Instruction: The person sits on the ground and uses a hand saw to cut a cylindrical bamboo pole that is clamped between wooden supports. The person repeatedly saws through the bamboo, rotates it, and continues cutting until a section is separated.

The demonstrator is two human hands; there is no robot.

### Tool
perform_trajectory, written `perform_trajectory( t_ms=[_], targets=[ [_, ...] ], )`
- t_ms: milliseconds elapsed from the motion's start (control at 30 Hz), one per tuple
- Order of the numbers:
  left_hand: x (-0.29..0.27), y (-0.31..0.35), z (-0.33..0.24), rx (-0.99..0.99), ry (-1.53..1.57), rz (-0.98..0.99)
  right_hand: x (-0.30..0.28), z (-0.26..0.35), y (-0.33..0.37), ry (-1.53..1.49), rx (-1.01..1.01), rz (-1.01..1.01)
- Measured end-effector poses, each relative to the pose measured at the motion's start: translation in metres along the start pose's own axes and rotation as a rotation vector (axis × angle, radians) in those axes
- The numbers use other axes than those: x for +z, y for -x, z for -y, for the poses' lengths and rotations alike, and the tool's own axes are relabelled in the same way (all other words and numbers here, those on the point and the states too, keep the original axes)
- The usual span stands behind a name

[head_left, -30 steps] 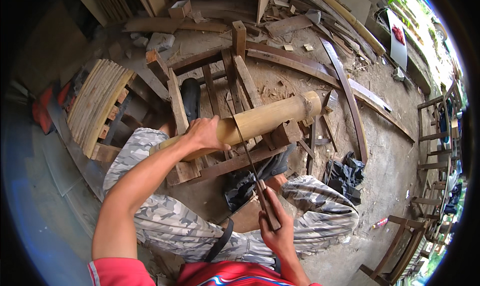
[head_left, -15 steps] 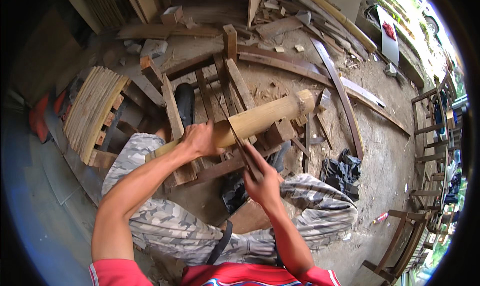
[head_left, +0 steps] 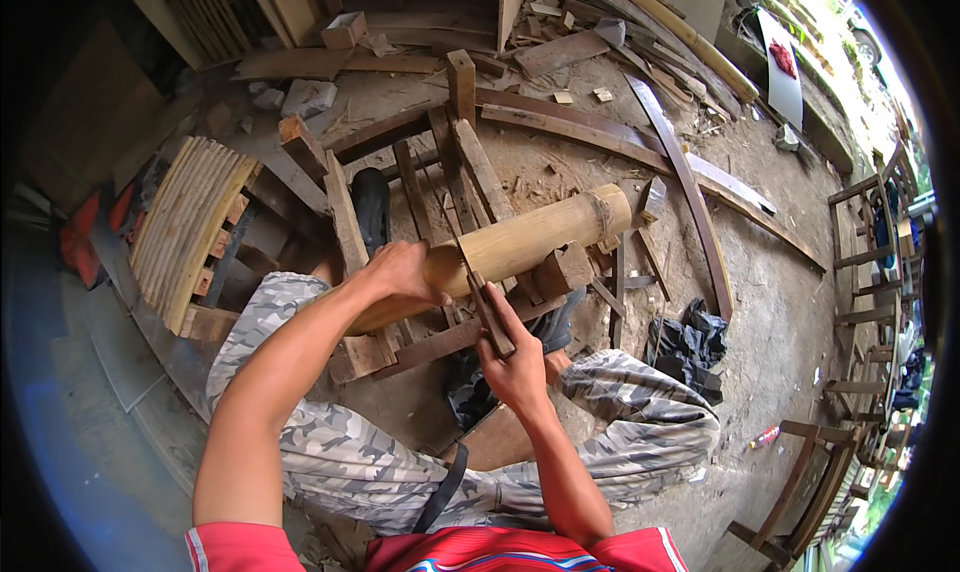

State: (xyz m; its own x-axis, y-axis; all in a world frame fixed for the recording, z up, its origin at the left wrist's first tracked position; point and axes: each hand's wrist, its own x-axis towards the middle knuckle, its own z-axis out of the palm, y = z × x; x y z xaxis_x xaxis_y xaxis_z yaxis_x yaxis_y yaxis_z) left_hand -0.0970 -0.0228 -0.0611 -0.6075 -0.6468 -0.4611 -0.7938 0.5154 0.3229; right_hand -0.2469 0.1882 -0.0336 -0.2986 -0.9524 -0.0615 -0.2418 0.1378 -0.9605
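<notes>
A thick bamboo pole (head_left: 545, 234) lies slantwise across an upturned wooden frame (head_left: 345, 217) with legs pointing up. My left hand (head_left: 398, 272) is wrapped over the pole, pressing it down just left of the cut line. In my right hand (head_left: 515, 367) is the wooden handle of a handsaw (head_left: 490, 322), gripped from the near side. Its thin blade stands across the pole beside my left hand and reaches past the pole's far side. How deep the blade sits in the bamboo I cannot tell.
A slatted wooden piece (head_left: 190, 232) stands to the left. Long boards (head_left: 690, 202) lie on the floor at the right, near a crumpled black plastic bag (head_left: 690, 342). Scrap wood (head_left: 565, 52) is heaped at the back, and wooden chairs (head_left: 860, 292) line the right side.
My right hand has shifted slightly left and forward, and more of the saw blade shows beyond the pole. My left hand keeps its hold on the bamboo.
</notes>
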Motion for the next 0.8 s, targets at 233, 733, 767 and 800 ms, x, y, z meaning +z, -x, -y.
perform_trajectory(
  t_ms=[233, 733, 767, 800],
  targets=[
    [0.017, -0.026, 0.026, 0.060, 0.149, 0.075, -0.029, -0.015, 0.084, 0.052, 0.063, 0.004],
    [0.022, -0.004, 0.014, 0.193, -0.176, -0.178, -0.023, -0.002, 0.101, 0.051, 0.006, -0.104],
    [0.022, -0.002, 0.006, 0.131, -0.203, -0.127, -0.020, -0.015, 0.104, 0.049, -0.016, -0.111],
    [0.022, 0.002, -0.003, 0.072, -0.228, -0.073, -0.017, -0.029, 0.107, 0.046, -0.035, -0.120]
  ],
)
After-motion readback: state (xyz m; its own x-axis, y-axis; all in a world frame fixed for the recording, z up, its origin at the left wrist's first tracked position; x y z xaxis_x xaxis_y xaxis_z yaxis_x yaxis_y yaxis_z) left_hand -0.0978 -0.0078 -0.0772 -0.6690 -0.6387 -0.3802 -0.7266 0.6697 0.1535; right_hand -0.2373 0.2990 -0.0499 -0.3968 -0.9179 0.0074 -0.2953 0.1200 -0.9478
